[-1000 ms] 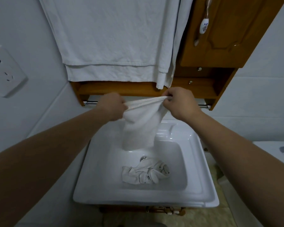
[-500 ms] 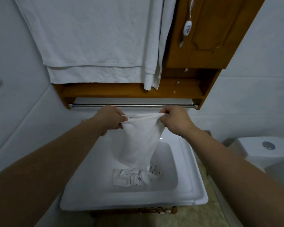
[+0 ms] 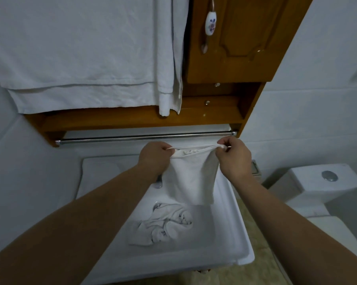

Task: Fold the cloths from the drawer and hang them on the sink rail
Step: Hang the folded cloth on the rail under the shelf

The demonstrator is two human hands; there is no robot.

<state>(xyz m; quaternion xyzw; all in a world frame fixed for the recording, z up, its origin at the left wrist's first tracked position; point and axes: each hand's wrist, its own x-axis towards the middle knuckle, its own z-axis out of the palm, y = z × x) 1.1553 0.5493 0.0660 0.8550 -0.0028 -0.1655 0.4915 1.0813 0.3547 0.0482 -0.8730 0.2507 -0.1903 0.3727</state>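
Hidden: folded cloth [image 3: 191, 177] covers the sink [image 3: 231, 229] back wall.
Sink contents: crumpled cloth [image 3: 163, 225], centre.
Fingers: left hand [image 3: 155, 156] and right hand [image 3: 233, 156] pinch folded cloth's top corners, 6 o'clock of rail [image 3: 144, 137].

White sink [image 3: 231, 239] — square basin, broad flat rim, set below a wooden wall unit. One crumpled white cloth [image 3: 161, 226] lies directly on the basin floor, bunched in loose folds and twists, left of centre. The metal drain [image 3: 156, 206] shows just beyond the cloth's far edge, partly covered by it. Another small metal fitting [image 3: 158, 185] sits on the rear rim, mostly hidden.

Sink rail [image 3: 132, 138] — a bare chrome bar running horizontally under the wooden shelf [image 3: 111, 120], above the sink's back edge.

Beige tiled floor [image 3: 255, 270] visible to the sink's right, at the foot of a white toilet [image 3: 321, 182].
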